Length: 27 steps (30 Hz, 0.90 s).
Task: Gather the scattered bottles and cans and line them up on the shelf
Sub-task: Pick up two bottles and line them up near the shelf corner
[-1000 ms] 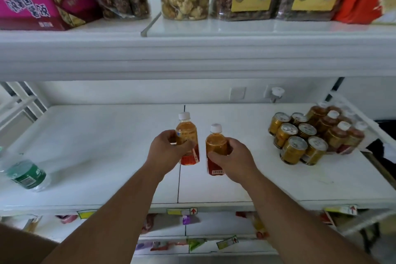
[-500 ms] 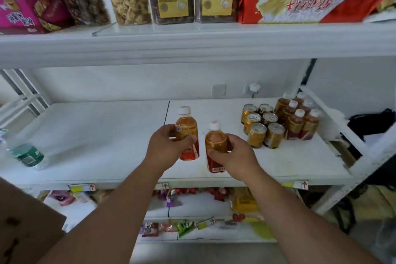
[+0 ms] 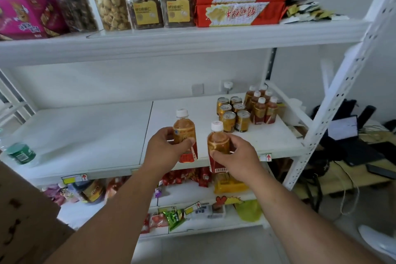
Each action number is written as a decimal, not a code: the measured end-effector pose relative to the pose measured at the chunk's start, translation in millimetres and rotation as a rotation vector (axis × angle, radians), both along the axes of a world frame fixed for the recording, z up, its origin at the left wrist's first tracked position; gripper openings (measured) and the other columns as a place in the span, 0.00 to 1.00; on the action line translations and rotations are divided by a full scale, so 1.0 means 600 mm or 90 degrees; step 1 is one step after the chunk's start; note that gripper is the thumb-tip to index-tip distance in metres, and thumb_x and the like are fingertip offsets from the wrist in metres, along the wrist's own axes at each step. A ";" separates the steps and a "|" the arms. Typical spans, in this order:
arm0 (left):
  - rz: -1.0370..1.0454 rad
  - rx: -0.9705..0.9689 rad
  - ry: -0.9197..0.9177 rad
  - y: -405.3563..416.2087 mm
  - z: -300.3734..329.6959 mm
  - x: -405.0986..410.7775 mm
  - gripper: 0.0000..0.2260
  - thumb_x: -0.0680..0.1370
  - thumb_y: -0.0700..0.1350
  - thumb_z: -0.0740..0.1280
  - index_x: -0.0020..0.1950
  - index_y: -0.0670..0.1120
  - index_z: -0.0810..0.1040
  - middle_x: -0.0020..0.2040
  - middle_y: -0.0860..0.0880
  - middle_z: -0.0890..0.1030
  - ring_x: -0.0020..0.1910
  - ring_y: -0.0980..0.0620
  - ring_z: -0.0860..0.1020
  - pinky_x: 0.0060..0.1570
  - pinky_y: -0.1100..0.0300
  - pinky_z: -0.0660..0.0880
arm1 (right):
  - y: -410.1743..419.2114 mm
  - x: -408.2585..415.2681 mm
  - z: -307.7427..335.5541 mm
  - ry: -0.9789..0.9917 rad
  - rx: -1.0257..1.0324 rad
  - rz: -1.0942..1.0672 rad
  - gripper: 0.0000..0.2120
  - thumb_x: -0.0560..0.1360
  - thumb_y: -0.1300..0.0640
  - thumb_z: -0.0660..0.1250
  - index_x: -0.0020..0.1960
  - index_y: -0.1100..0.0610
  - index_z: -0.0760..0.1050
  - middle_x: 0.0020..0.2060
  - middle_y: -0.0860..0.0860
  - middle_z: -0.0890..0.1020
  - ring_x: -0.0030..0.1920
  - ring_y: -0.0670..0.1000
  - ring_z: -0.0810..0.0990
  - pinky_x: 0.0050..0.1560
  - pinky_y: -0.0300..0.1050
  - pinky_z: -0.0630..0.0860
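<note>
Two hands (image 3: 165, 148) (image 3: 234, 156) each grip a smooth, round, white-capped amber bottle (image 3: 184, 133) (image 3: 217, 146).

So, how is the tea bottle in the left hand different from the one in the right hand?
The bottle in the left hand is held higher and further over the shelf; the bottle in the right hand sits lower, with its base in front of the shelf edge. The left hand covers its bottle's middle label; the right hand leaves a barcode showing. Both are upright, amber, white-capped and red-labelled.

Red up-arrows on shelf-edge tags (image 3: 265, 157); barcode on bottle (image 3: 220, 170); other package lettering illegible.
</note>
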<state>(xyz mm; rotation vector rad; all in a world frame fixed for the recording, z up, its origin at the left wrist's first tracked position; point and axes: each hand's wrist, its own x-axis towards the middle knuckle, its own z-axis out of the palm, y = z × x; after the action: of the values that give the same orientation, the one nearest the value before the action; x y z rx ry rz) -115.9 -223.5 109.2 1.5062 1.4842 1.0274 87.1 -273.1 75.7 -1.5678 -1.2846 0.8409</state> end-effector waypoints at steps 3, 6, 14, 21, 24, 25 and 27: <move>-0.023 -0.001 -0.015 -0.042 -0.003 0.001 0.25 0.70 0.53 0.79 0.63 0.49 0.77 0.52 0.55 0.82 0.47 0.60 0.81 0.38 0.67 0.75 | -0.052 -0.001 0.005 -0.008 0.001 -0.017 0.16 0.70 0.50 0.78 0.55 0.39 0.80 0.48 0.37 0.85 0.47 0.35 0.81 0.48 0.36 0.76; -0.041 -0.009 -0.025 -0.090 -0.009 0.005 0.25 0.70 0.53 0.79 0.63 0.50 0.76 0.53 0.55 0.82 0.48 0.58 0.81 0.41 0.64 0.77 | -0.106 0.000 0.004 -0.018 0.004 -0.031 0.16 0.70 0.51 0.79 0.53 0.38 0.79 0.46 0.37 0.85 0.45 0.33 0.81 0.46 0.34 0.75; -0.060 0.002 -0.021 -0.195 -0.005 0.043 0.26 0.69 0.53 0.79 0.63 0.49 0.77 0.53 0.53 0.82 0.49 0.56 0.81 0.44 0.62 0.78 | -0.222 0.030 0.005 -0.009 0.011 -0.054 0.13 0.70 0.52 0.79 0.50 0.38 0.80 0.43 0.34 0.85 0.45 0.33 0.82 0.48 0.38 0.77; -0.069 -0.006 -0.008 -0.249 -0.002 0.114 0.28 0.68 0.55 0.79 0.65 0.49 0.76 0.53 0.53 0.82 0.50 0.56 0.81 0.41 0.64 0.77 | -0.284 0.095 0.008 -0.003 0.016 -0.061 0.12 0.70 0.51 0.79 0.48 0.39 0.80 0.42 0.35 0.85 0.44 0.35 0.83 0.48 0.40 0.79; -0.073 -0.016 -0.012 -0.274 0.000 0.156 0.27 0.69 0.54 0.79 0.64 0.49 0.77 0.53 0.53 0.82 0.48 0.56 0.82 0.35 0.64 0.78 | -0.305 0.137 0.011 0.006 0.014 -0.061 0.12 0.69 0.51 0.78 0.49 0.39 0.81 0.44 0.37 0.86 0.45 0.38 0.84 0.53 0.46 0.82; -0.073 -0.016 -0.007 -0.281 0.002 0.171 0.26 0.68 0.54 0.79 0.63 0.49 0.77 0.53 0.53 0.82 0.47 0.56 0.82 0.35 0.65 0.78 | -0.310 0.152 0.011 0.008 0.013 -0.062 0.12 0.69 0.51 0.78 0.49 0.39 0.81 0.44 0.38 0.86 0.46 0.38 0.84 0.54 0.47 0.82; -0.068 -0.012 -0.004 -0.291 0.003 0.199 0.25 0.68 0.55 0.79 0.62 0.50 0.77 0.52 0.53 0.82 0.48 0.57 0.82 0.39 0.63 0.78 | -0.318 0.181 0.010 0.012 0.011 -0.063 0.13 0.69 0.49 0.78 0.51 0.40 0.81 0.45 0.38 0.86 0.48 0.40 0.84 0.55 0.49 0.82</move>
<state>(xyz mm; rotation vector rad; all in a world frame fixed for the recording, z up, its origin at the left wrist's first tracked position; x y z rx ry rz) 3.4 -398.3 111.3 1.5506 1.3896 0.9518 195.5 -464.1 81.9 -1.5934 -1.1881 0.7781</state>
